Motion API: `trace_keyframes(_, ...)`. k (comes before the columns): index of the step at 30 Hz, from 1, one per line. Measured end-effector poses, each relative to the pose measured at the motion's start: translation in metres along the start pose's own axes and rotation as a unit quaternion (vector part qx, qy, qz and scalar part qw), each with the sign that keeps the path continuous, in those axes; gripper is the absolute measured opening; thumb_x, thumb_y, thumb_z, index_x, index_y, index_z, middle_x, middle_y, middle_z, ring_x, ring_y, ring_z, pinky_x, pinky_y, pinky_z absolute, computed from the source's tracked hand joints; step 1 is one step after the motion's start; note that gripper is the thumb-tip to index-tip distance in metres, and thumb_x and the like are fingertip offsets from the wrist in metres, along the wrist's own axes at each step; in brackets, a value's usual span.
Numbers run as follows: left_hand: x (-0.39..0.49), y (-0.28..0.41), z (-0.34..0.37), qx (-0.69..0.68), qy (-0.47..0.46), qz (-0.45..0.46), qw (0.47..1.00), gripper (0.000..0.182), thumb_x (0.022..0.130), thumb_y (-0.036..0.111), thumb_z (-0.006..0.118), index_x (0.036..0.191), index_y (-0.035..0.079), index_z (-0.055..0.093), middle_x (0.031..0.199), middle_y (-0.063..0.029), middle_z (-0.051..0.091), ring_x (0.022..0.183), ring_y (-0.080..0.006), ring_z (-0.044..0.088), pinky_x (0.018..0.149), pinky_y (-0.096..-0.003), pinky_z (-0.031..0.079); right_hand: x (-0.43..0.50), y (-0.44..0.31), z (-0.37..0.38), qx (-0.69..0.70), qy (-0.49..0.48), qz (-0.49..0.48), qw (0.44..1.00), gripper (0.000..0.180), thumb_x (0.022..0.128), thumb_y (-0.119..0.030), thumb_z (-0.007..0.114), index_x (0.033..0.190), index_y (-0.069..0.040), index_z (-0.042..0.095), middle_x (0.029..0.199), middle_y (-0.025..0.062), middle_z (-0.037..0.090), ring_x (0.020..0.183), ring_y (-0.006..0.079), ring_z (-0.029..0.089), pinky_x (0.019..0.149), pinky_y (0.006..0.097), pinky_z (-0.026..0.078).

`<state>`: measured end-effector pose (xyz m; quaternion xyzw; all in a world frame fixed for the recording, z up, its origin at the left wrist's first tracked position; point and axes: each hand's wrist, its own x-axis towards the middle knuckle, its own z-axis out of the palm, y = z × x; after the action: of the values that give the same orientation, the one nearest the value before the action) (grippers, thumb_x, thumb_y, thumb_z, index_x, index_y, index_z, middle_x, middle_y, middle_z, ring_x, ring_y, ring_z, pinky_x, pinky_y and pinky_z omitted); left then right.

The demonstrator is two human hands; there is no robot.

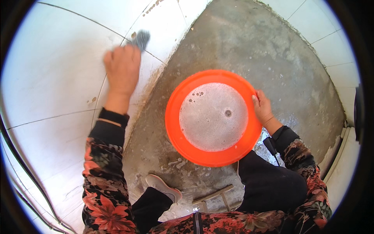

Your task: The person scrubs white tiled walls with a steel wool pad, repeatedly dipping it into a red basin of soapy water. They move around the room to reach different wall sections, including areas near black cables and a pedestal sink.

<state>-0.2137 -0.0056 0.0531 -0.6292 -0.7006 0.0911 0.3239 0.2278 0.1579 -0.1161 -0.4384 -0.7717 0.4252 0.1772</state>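
Note:
My left hand (122, 70) is closed on a grey scouring pad or brush (141, 39), blurred, against the white wall tiles (67, 61) near a joint where grout lines cross. Brown spots mark the tiles beside it. An orange plastic basin (175, 128) holds foamy, whitish water (210, 122) with a few larger bubbles. Its right rim is gripped by my right hand (263, 106), thumb on top and the other fingers partly hidden. The basin is over the concrete floor, close to my bent knee.
Wet grey concrete floor (292, 79) lies between tiled walls. A small wooden frame (214, 194) is on the floor between my legs, near my shoe (163, 187). Dark cables (29, 172) run along the lower left. A pale board or panel (342, 158) stands at the right.

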Motion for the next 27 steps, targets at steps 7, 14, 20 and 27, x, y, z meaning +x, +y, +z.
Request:
trace_keyframes(7, -0.2, 0.074, 0.027, -0.025, -0.35, 0.087, 0.932, 0.011, 0.079, 0.017, 0.059, 0.077, 0.009, 0.067, 0.085, -0.0064, 0.058, 0.098, -0.0246, 0.053, 0.098, -0.0414, 0.038, -0.002, 0.008, 0.002, -0.008, 0.003, 0.004, 1.0, 0.019, 0.097, -0.017, 0.055, 0.112, -0.005, 0.056, 0.09, 0.0223, 0.063, 0.081, 0.0409, 0.063, 0.072, 0.0399, 0.051)
trace_keyframes(14, -0.023, 0.036, 0.041, -0.058, -0.04, 0.067, 0.995, 0.008, 0.077, 0.012, 0.057, 0.084, 0.009, 0.057, 0.083, -0.0063, 0.052, 0.089, -0.024, 0.051, 0.081, -0.0397, 0.039, 0.002, 0.002, -0.001, -0.002, 0.001, 0.001, 1.0, 0.018, 0.097, -0.016, 0.055, 0.11, -0.004, 0.055, 0.089, 0.0241, 0.061, 0.081, 0.0438, 0.061, 0.072, 0.0419, 0.05)
trace_keyframes(20, -0.008, 0.064, 0.053, -0.048, -0.078, 0.098, 0.991, 0.006, 0.078, 0.016, 0.058, 0.079, 0.013, 0.063, 0.082, -0.006, 0.054, 0.091, -0.0237, 0.051, 0.085, -0.0395, 0.039, 0.0, 0.004, -0.004, -0.014, -0.013, 0.0, 1.0, 0.019, 0.097, -0.016, 0.054, 0.111, -0.003, 0.055, 0.091, 0.0248, 0.061, 0.084, 0.045, 0.061, 0.072, 0.0417, 0.05)
trace_keyframes(27, -0.116, 0.052, 0.025, -0.037, -0.155, 0.125, 0.979, 0.014, 0.078, 0.016, 0.059, 0.077, 0.009, 0.071, 0.085, -0.0076, 0.06, 0.101, -0.0254, 0.052, 0.095, -0.0408, 0.038, -0.003, 0.005, 0.003, 0.009, -0.001, -0.013, 1.0, 0.019, 0.097, -0.015, 0.054, 0.111, -0.003, 0.055, 0.093, 0.0243, 0.063, 0.085, 0.042, 0.064, 0.073, 0.0423, 0.05)
